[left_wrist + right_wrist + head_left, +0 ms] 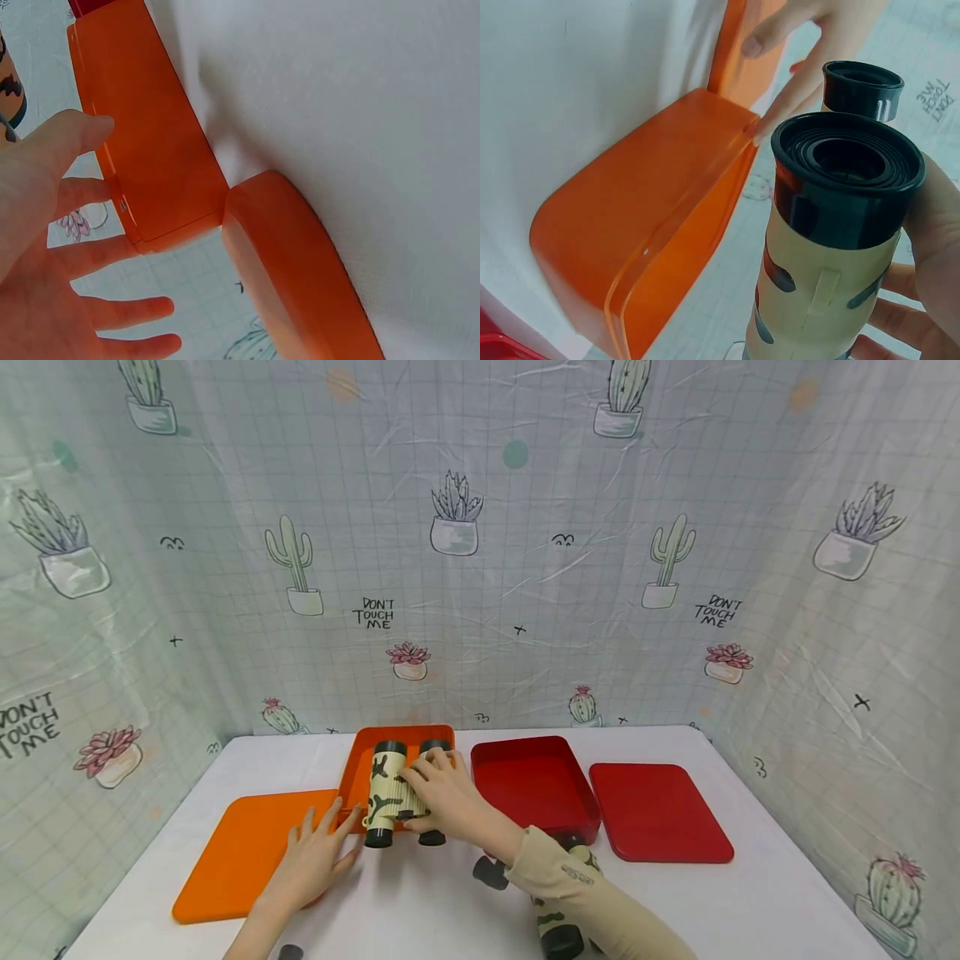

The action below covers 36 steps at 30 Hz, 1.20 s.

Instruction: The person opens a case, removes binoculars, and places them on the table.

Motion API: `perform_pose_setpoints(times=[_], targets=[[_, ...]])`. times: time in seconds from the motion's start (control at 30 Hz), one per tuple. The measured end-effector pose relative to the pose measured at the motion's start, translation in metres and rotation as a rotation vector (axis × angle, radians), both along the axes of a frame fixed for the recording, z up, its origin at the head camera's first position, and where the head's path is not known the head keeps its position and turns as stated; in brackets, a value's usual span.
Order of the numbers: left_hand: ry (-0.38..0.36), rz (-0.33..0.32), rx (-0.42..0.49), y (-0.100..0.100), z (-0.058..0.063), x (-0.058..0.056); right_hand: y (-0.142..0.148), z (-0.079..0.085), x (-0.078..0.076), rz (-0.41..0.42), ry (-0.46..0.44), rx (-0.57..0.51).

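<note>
My right hand (453,802) grips a pair of camouflage binoculars (386,785) by one barrel, over the orange box (360,764). The black eyepiece ends point toward me, past the box's near rim. In the right wrist view, the fingers wrap the far side of the binoculars (821,285) and are partly hidden behind them. My left hand (315,856) is at the box's near left corner with its fingers spread. The left wrist view shows the fingertips right at the rim of the orange box (150,127), holding nothing.
An orange lid (255,835) lies left of the box. The red box (536,777) and red lid (660,810) are to the right. Second binoculars (551,914) lie partly under my right sleeve. Dark pieces (491,872) are on the white table (420,910); a patterned sheet hangs behind.
</note>
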<state>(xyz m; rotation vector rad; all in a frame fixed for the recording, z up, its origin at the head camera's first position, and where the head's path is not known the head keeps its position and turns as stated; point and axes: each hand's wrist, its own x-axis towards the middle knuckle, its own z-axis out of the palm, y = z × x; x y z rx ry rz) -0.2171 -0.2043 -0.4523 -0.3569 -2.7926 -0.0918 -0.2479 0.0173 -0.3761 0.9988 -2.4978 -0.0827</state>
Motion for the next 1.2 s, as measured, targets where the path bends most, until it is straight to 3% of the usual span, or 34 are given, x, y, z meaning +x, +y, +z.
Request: perform_pose_setpoints(times=[0.17,0.43,1.2], targets=[[0.009,-0.013,0.014,0.001,0.001,-0.001,0.005,-0.002,0.006,0.042,0.035,-0.018],[0.010,-0.007,0.004,0.001,0.002,0.000,0.013,-0.006,0.020,0.063,0.010,-0.010],[0.004,0.001,-0.006,0.000,-0.003,-0.002,0.020,-0.044,0.042,0.082,-0.011,0.061]])
